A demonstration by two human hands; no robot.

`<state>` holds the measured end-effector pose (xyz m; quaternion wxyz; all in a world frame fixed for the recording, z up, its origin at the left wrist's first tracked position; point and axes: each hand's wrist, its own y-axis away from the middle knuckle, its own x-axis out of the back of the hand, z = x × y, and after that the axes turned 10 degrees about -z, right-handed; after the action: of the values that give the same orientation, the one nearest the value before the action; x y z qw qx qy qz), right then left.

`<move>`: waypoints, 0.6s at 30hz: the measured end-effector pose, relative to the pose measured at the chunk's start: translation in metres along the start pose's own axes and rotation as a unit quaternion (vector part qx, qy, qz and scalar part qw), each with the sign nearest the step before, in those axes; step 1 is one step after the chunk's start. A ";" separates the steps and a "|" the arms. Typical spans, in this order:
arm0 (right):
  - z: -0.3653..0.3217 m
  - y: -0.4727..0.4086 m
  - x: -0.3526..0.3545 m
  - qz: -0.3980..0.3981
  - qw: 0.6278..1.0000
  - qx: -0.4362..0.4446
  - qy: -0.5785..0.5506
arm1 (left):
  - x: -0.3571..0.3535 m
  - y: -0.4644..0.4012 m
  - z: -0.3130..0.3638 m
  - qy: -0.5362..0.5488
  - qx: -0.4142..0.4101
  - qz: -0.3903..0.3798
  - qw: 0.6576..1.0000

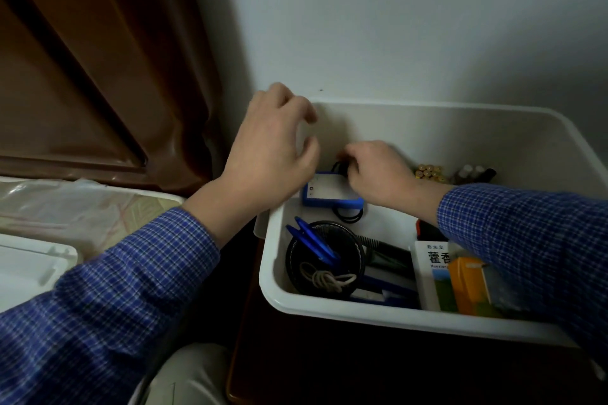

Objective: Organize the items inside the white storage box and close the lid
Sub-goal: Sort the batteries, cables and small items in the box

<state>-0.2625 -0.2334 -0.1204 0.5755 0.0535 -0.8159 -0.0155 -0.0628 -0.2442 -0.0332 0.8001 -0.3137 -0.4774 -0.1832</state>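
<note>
The white storage box [362,311] stands open against the wall. My right hand [378,174] reaches into its back left part and pinches a black cord [339,166] just above a blue-edged device [325,192] with a white face. My left hand [273,154] hovers over the box's left rim, fingers loosely curled, holding nothing. More of the black cord loops [348,215] under the device. The white lid [29,268] lies off to the left on the bed.
Inside the box are a black mesh cup [325,256] with blue pens and a rubber band, a white medicine carton [434,273], an orange box [470,283], batteries [429,173] and small bottles [473,173]. A brown headboard [82,76] stands at left.
</note>
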 end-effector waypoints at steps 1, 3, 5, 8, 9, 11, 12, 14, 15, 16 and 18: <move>0.002 0.000 0.002 -0.001 1.000 -0.008 0.005 | 0.008 0.000 0.005 0.012 -0.063 -0.049 0.997; 0.007 0.000 0.007 -0.004 1.000 -0.017 -0.003 | 0.022 0.002 0.015 0.020 -0.149 -0.192 0.970; 0.010 0.000 0.009 -0.019 0.999 -0.021 -0.018 | 0.025 0.005 0.026 -0.022 -0.140 -0.335 0.932; 0.014 0.003 0.011 -0.028 0.999 -0.037 -0.020 | 0.014 0.007 0.036 -0.085 -0.118 -0.451 0.881; 0.015 0.006 0.013 -0.022 0.999 -0.035 -0.030 | 0.010 0.005 0.038 -0.094 -0.112 -0.466 0.873; 0.015 0.012 0.018 -0.018 0.997 -0.016 -0.067 | 0.005 0.002 0.038 -0.104 -0.095 -0.490 0.860; 0.015 0.017 0.022 -0.024 0.996 -0.005 -0.088 | 0.002 0.001 0.039 -0.108 -0.095 -0.500 0.854; 0.016 0.027 0.033 -0.038 0.993 0.012 -0.113 | -0.002 -0.003 0.040 -0.108 -0.097 -0.511 0.847; 0.018 0.033 0.040 -0.040 0.992 0.017 -0.122 | -0.004 -0.004 0.042 -0.108 -0.100 -0.512 0.846; 0.020 0.038 0.048 -0.037 0.990 0.018 -0.135 | -0.004 -0.007 0.043 -0.109 -0.101 -0.512 0.846; 0.025 0.052 0.066 -0.030 0.981 0.005 -0.191 | -0.002 -0.012 0.047 -0.112 -0.091 -0.513 0.846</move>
<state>-0.3117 -0.1901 -0.0625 0.4083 0.0765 -0.9088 -0.0386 -0.1010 -0.2216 -0.0145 0.5005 -0.1139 -0.6378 -0.5742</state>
